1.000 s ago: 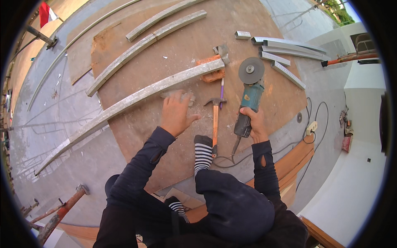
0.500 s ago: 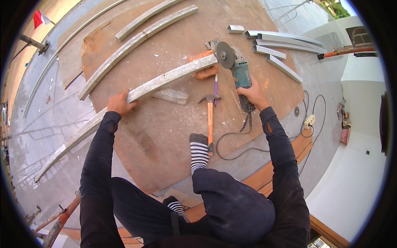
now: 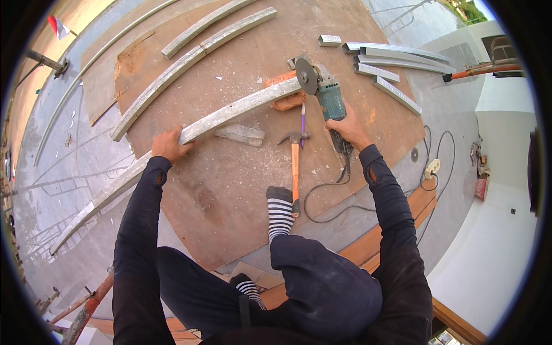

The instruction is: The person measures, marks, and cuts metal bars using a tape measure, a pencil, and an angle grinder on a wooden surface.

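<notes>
My left hand [image 3: 171, 145] is wrapped round a long whitish beam [image 3: 236, 108] that runs from the lower left to the middle. Its far right end rests on an orange-red brick [image 3: 289, 102]. With my right hand [image 3: 349, 127] I grip the handle of a green and black angle grinder [image 3: 332, 103]. The grinder's round disc [image 3: 307, 76] stands at the beam's end; whether they touch I cannot tell. A purple pen-like stick [image 3: 303, 118] lies below the brick. Nearby is a claw hammer [image 3: 295, 167] with a wooden handle, its lower end beside my striped sock.
Two more whitish beams [image 3: 190, 61] lie at the upper left on the brown board [image 3: 230, 190]. A short offcut [image 3: 241, 134] is below the held beam. Several silvery metal profiles [image 3: 402, 60] lie upper right. A black cable [image 3: 322, 221] loops to a socket block [image 3: 432, 168].
The grinder has shifted slightly left, bringing its disc closer to the beam's end. My left hand keeps its hold on the beam.
</notes>
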Tool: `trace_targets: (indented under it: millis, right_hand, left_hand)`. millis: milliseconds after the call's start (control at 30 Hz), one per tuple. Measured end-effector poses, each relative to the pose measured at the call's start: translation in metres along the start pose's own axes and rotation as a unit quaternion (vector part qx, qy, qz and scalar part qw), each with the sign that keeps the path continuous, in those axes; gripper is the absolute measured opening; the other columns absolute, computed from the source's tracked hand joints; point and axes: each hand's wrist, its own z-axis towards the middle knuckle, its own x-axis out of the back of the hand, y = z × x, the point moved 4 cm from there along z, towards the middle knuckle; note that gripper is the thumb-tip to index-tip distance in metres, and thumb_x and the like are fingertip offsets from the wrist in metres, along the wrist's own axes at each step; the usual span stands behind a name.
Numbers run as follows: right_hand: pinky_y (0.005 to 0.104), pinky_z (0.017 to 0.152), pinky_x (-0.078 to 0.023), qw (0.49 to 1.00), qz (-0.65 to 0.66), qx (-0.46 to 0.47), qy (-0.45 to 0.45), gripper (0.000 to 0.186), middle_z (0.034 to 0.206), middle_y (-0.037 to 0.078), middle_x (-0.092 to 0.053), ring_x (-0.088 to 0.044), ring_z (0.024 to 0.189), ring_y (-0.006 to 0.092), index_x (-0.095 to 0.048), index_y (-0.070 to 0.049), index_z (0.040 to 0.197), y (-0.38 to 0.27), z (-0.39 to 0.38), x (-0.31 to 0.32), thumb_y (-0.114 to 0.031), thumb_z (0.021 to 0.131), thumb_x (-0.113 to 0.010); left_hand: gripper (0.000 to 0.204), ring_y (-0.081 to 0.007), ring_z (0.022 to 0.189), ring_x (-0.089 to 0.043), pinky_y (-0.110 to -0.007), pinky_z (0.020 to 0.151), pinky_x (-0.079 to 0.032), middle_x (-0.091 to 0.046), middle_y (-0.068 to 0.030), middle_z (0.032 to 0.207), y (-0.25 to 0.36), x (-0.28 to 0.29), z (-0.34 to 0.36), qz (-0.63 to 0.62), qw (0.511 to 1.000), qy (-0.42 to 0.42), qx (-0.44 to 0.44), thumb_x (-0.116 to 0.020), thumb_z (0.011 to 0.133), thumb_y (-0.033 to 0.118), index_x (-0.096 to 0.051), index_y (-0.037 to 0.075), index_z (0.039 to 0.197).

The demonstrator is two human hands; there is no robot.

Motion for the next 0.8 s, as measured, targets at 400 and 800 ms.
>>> trace_targets:
  millis: [400,800]
  right_hand:
    - [0.0314,0.081,-0.049,1.000,-0.013,-0.014,0.004,0.061,0.099,0.008,-0.064,-0.061,0.089,0.0182,-0.056,0.000,0.119,0.005,0.003,0.001,-0.017,0.064,-0.076]
    - [0.0306,0.083,-0.049,1.000,0.015,-0.025,-0.004,0.061,0.103,0.008,-0.065,-0.061,0.091,0.0178,-0.057,0.000,0.120,-0.005,-0.003,-0.002,-0.016,0.064,-0.076]
  left_hand:
    - [0.048,-0.0376,0.075,-0.067,-0.047,0.066,-0.051,-0.069,-0.0185,0.079,0.000,-0.001,0.000,0.017,1.000,-0.016,0.007,-0.067,0.079,0.053,-0.063,0.007,0.093]
    - [0.047,-0.0384,0.074,-0.067,-0.048,0.066,-0.052,-0.069,-0.0192,0.079,-0.002,-0.003,0.000,0.004,1.000,-0.013,0.004,-0.068,0.078,0.052,-0.063,0.008,0.095]
